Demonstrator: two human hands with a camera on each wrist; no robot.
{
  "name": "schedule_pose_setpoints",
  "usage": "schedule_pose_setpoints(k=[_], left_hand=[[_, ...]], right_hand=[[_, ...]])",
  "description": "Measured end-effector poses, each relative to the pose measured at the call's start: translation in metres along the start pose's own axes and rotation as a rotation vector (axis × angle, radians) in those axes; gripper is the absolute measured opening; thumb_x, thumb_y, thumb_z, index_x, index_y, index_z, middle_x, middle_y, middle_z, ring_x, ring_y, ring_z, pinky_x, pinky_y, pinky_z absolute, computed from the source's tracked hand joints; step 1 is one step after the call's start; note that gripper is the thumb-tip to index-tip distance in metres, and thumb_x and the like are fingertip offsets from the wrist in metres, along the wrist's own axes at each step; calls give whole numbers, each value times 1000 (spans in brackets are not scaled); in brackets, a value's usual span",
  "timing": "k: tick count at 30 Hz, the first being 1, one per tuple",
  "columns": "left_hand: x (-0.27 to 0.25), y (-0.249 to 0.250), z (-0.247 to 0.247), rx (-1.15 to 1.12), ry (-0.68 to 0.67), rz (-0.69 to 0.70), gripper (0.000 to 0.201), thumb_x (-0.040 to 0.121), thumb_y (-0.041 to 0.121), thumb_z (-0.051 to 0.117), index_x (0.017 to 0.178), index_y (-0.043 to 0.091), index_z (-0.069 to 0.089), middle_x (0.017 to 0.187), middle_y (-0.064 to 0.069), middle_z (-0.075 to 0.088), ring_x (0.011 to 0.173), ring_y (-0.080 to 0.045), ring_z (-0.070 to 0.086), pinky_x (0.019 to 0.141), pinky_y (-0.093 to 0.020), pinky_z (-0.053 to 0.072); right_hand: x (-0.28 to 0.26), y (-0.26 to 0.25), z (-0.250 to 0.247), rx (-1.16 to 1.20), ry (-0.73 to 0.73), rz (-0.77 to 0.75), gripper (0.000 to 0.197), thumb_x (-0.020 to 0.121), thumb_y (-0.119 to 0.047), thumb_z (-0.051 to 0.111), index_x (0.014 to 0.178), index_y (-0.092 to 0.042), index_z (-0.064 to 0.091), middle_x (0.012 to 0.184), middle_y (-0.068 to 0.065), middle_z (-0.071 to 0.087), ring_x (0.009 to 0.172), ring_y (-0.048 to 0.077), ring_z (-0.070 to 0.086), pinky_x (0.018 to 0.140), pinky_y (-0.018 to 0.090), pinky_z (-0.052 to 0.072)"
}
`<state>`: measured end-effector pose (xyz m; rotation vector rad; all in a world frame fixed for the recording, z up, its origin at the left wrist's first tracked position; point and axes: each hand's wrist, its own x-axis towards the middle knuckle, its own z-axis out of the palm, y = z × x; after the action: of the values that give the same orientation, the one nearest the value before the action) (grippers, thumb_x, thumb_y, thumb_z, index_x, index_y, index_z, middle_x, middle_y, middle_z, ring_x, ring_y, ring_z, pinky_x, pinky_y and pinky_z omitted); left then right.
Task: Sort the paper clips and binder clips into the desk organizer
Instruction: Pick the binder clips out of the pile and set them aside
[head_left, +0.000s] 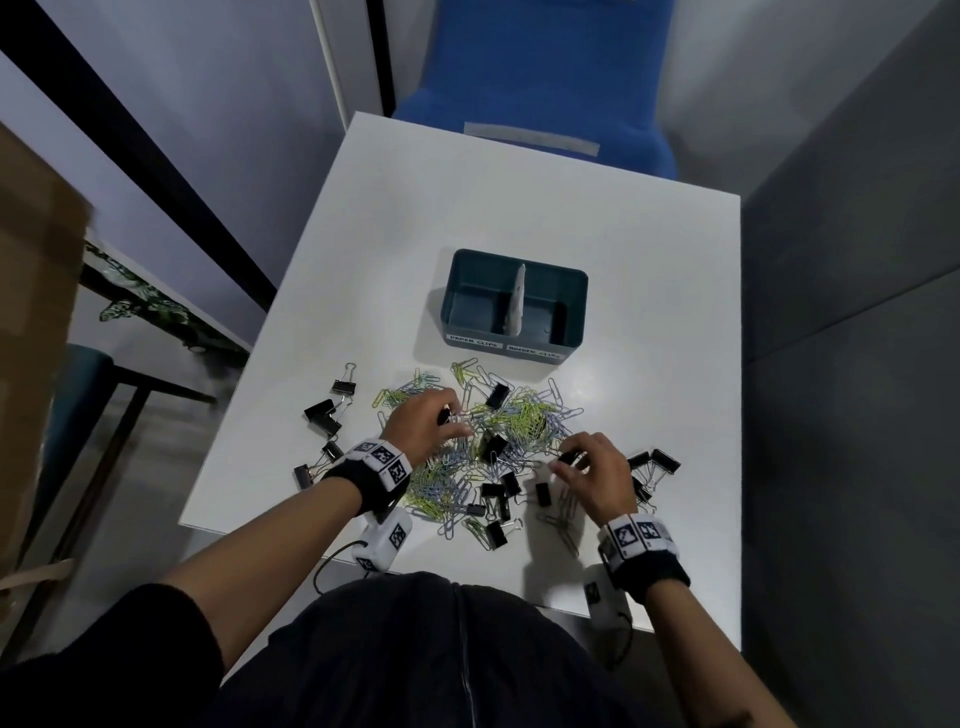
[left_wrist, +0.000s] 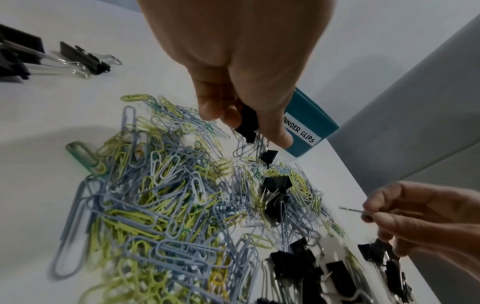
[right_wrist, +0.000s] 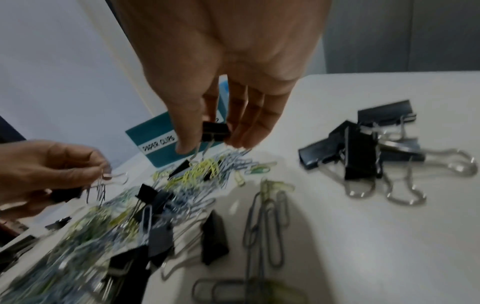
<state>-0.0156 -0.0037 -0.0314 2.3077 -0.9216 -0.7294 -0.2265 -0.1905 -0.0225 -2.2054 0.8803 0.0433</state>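
A teal desk organizer (head_left: 467, 332) with a white divider stands at mid-table, labelled for paper clips on the left and binder clips on the right. In front of it lies a tangled pile of paper clips (head_left: 524, 421), yellow-green and pale blue. My left hand (head_left: 449, 421) pinches a black binder clip (left_wrist: 246, 123) just above the pile, with a few paper clips dangling from it. My right hand (head_left: 569, 460) pinches another black binder clip (right_wrist: 215, 131) by thumb and fingers over the pile's right side. Both organizer compartments look nearly empty.
Loose black binder clips lie left of the pile (head_left: 322, 415), right of it (head_left: 654, 462) and in front (head_left: 498, 493). A blue chair (head_left: 545, 78) stands beyond the white table's (head_left: 623, 260) far edge. A cardboard box (head_left: 31, 312) is at left, a grey partition (head_left: 857, 312) at right.
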Motion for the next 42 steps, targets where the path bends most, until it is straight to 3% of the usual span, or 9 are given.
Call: schedule_pose_setpoints(k=[3,8,14,20,26,30,34,38,42], left_hand=[[0,-6,-2,-45,3,10,20,82,33,74,85,14,66,85,-1,64,78,-17,57,71,-33,49],[-2,-17,-8,-5,-72,-32,13,82,18,74,92,13,68,95,-6,61,91,-23,56,82,-36,49],[-9,-33,-30,33,35,-160,12,87,19,67,99,19,69,97,-5,60,83,-23,59,75,-30,47],[-21,-48,-54,276,-183,-18,30,97,26,54,126,29,60,100,-4,49,82,-22,53,64,-29,33],[-31,-44,-54,617,-113,250,34,75,7,76,104,22,67,90,-6,58,79,-28,57,54,-32,42],[-33,-41,-64,409,37,54,17,88,18,66,105,18,67,97,-4,60,89,-27,60,61,-30,39],[-32,-49,-74,371,-57,43,16,95,21,58,107,26,67,97,0,56,99,-24,53,66,-33,42],[-31,-40,-76,169,-117,7,19,95,17,56,107,28,67,91,7,54,94,-17,53,74,-36,44],[-30,-11,-74,15,-132,123,16,91,17,62,103,27,66,92,17,57,84,-6,54,72,-31,42]], right_hand=[[5,13,-16,86,-23,-3,17,79,-37,75,86,-23,68,84,-6,66,73,10,62,65,22,48],[17,32,-38,-2,194,107,15,76,-19,77,86,-18,66,85,4,63,74,19,61,68,27,44],[34,57,-44,-287,173,328,10,78,-20,70,85,-17,65,94,9,63,94,33,54,81,41,45],[32,63,-35,-376,108,332,10,85,-23,63,93,-16,65,101,12,62,99,35,52,84,44,41],[6,42,-19,-336,218,59,14,83,-14,66,95,-10,63,97,15,62,89,37,55,72,42,45],[-23,33,7,-370,-16,33,29,87,-30,64,113,-19,55,108,7,59,81,26,60,65,37,53],[-42,34,20,-399,-79,49,52,77,-30,72,124,-16,52,119,13,49,96,32,58,61,40,55],[-39,15,22,-304,53,-57,38,85,-26,68,118,-10,58,115,14,56,96,30,58,67,37,53],[-19,-31,18,-119,-36,-227,28,92,-32,60,117,-20,59,111,1,62,73,8,60,68,29,54]])
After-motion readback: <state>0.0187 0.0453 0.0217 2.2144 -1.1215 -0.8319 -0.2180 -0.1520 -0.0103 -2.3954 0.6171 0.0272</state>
